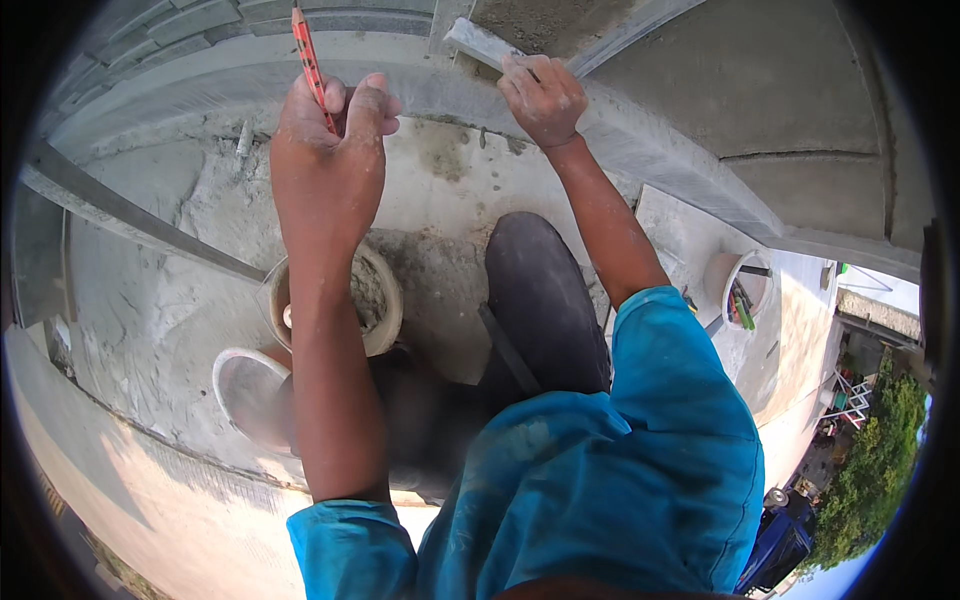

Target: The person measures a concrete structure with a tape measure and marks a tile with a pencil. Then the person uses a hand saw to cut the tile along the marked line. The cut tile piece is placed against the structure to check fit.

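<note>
A red pencil with dark spots (308, 62) is pinched in my left hand (330, 125), its sharpened tip pointing up. Plaster dust whitens the fingers. My right hand (543, 98) is closed at a pale, cement-smeared bar (482, 44), whose end sticks out to the left of the fingers. This bar lies by the edge of a grey concrete ledge (690, 150). A small dark bit shows between the right fingers, too small to name. Below my left forearm, a round bucket (392, 318) holds wet grey mortar, partly hidden by the arm.
A second pale bucket (245, 385) stands at the lower left. On the right, a white bucket (745, 285) holds several tools, some green. A long grey beam (140, 215) slants in from the left. My bent knee (535, 280) is between the arms.
</note>
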Tool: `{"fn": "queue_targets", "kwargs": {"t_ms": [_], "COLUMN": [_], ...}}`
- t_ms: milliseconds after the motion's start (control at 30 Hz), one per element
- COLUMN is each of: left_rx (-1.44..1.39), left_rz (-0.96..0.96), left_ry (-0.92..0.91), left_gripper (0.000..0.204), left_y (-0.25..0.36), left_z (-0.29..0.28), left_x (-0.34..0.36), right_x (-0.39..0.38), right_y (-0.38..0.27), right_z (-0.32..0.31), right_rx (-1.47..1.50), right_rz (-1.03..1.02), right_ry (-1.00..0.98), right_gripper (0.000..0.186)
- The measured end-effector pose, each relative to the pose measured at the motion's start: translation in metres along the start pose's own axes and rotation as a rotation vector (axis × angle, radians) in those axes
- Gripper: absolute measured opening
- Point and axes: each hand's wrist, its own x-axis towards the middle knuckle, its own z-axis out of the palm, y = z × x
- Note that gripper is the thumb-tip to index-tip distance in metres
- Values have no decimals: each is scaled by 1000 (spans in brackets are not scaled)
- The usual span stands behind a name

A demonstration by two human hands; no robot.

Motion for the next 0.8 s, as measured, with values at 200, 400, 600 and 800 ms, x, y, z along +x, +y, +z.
{"fn": "queue_targets", "kwargs": {"t_ms": [200, 400, 600, 800], "left_rx": [74, 25, 14, 27], "left_rz": [95, -10, 74, 20], "left_ry": [91, 50, 76, 58], "left_gripper": [28, 27, 26, 26], "left_y": [-4, 1, 1, 5], "left_z": [-15, -1, -11, -4], "left_x": [8, 4, 3, -2], "right_x": [61, -5, 37, -17], "right_y": [8, 4, 11, 2], "right_z": [10, 11, 11, 13], "right_rx": [-31, 19, 52, 4], "right_rz": [-38, -54, -55, -74], "right_ry": [355, 20, 198, -45], "right_gripper": [25, 22, 23, 24]}}
